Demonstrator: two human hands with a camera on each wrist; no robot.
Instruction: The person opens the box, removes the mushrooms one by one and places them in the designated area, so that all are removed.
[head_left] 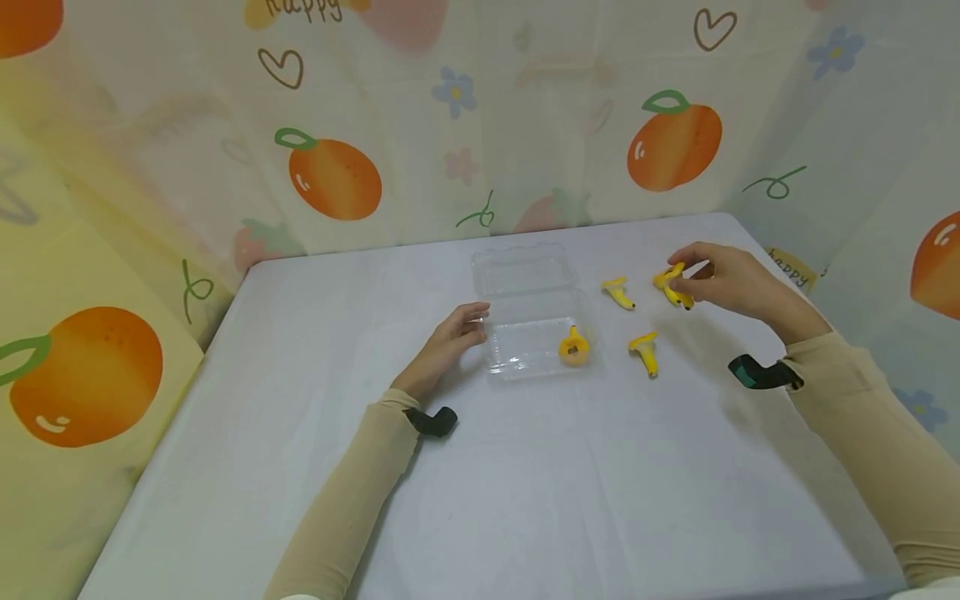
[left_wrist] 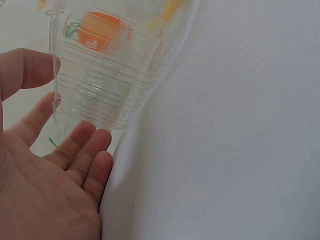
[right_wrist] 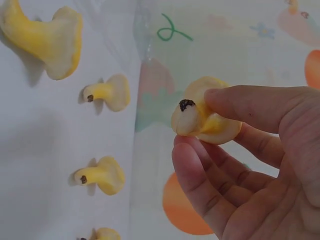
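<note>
My right hand [head_left: 723, 279] pinches a yellow chanterelle-like mushroom [right_wrist: 212, 125] between thumb and fingers, its dark-tipped stem towards the right wrist camera. In the head view, yellow pieces [head_left: 684, 300] lie just under those fingers; how many is hidden. A clear plastic clamshell box [head_left: 517, 350] lies with its lid [head_left: 521, 268] laid back. One mushroom [head_left: 574, 348] is in the box's right end. My left hand [head_left: 450, 340] stands at the box's left side, with loosely extended fingers touching its edge, as the left wrist view shows.
Two more mushrooms lie between the box and the right hand, one farther back [head_left: 618, 292] and one nearer [head_left: 645, 354]. A white cloth [head_left: 525, 492] covers the table. Fruit-printed curtains [head_left: 480, 117] stand behind it and along both sides.
</note>
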